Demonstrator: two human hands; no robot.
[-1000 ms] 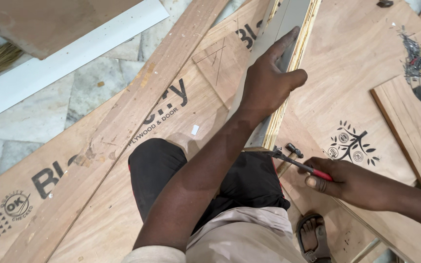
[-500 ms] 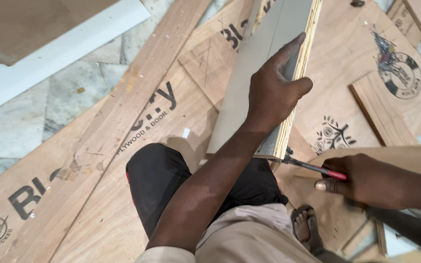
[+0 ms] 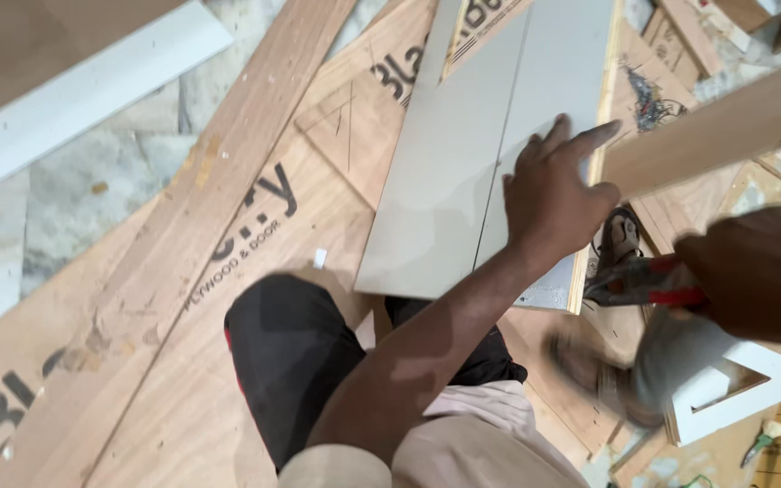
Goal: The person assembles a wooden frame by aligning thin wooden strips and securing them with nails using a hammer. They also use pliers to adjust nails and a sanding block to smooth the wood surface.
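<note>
Left hand [image 3: 549, 194] flat on grey board [image 3: 490, 145]; long axis points away.

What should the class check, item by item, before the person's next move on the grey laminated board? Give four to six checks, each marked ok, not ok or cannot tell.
1. Left hand flat on the grey laminated board, fingers spread: ok.
2. Right hand gripping the red-handled pliers: ok, though blurred.
3. Pliers' tip touching the board's edge: cannot tell, motion blur hides it.
4. Board resting on the plywood sheets below: ok.
5. Sandalled foot away from the tool: not ok, it lies right beside the pliers.
6. Left fingers away from the board's plywood edge: not ok, the fingertips reach it.
</note>
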